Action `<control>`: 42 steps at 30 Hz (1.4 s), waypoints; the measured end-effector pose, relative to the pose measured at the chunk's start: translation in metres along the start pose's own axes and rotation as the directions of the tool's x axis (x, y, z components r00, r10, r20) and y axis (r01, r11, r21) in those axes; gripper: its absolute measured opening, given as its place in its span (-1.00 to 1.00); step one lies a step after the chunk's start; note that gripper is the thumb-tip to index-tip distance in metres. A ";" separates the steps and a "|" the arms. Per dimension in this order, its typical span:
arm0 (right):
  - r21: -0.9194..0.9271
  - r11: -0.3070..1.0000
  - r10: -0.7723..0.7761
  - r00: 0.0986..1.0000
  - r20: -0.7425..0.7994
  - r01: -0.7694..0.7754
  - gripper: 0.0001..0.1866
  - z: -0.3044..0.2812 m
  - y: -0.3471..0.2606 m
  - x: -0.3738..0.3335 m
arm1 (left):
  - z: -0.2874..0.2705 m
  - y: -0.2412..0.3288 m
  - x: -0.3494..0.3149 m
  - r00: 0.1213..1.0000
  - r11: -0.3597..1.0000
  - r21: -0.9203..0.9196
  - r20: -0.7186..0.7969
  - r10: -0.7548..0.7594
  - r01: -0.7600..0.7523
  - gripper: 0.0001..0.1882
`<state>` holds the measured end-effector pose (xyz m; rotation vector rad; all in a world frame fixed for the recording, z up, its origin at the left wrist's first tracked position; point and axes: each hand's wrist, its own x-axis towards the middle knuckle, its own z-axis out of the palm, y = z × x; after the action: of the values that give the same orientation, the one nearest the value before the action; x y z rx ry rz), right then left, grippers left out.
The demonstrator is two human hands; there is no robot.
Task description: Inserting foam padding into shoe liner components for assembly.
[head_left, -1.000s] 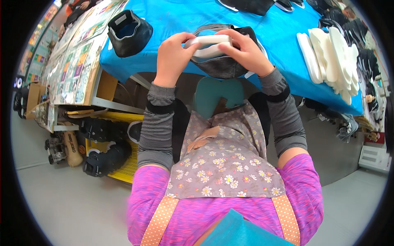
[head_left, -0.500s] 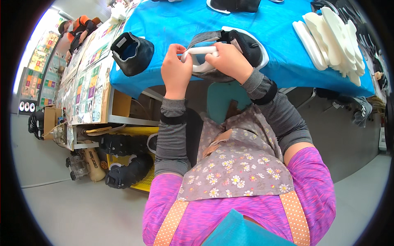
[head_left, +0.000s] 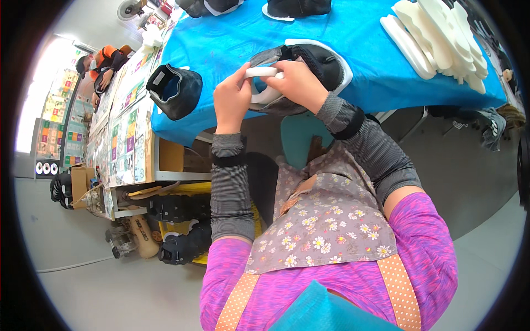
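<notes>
Over the near edge of the table, my left hand (head_left: 231, 105) pinches one side of a thick, curved white shoe sole (head_left: 260, 72). My right hand (head_left: 302, 84) grips its other side, thumb and fingers closed. This curved part looks like the heel end. A black shoe upper (head_left: 327, 67) lies right beside and behind my right hand, its toe to the right, with white sole edging around it. My hands partly hide how sole and upper meet. To the left stands a dark shoe upper (head_left: 179, 96), its opening facing up.
A blue cloth (head_left: 232, 38) covers the table. White soles (head_left: 436, 41) are stacked at the right; more black shoes (head_left: 301, 6) sit at the far edge. Left is a paper-covered bench (head_left: 124, 129), with a person in orange and black (head_left: 105, 63) beyond. Dark shoes (head_left: 185, 243) lie below.
My hands have come a little closer together on the sole's heel end. The whole view has shifted slightly; the shoes on the table otherwise look unmoved.
</notes>
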<state>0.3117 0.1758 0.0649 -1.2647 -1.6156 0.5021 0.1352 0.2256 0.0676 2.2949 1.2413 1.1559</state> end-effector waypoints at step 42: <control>-0.089 0.996 0.046 0.873 0.486 -0.002 -0.64 -0.054 -0.011 0.016 | 0.016 0.021 0.038 0.942 0.932 0.141 0.068 0.327 -0.334 -0.63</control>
<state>0.3540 0.1733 0.1035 -1.2878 -2.0615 0.8267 0.1707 0.2450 0.0891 2.7062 0.9793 1.1403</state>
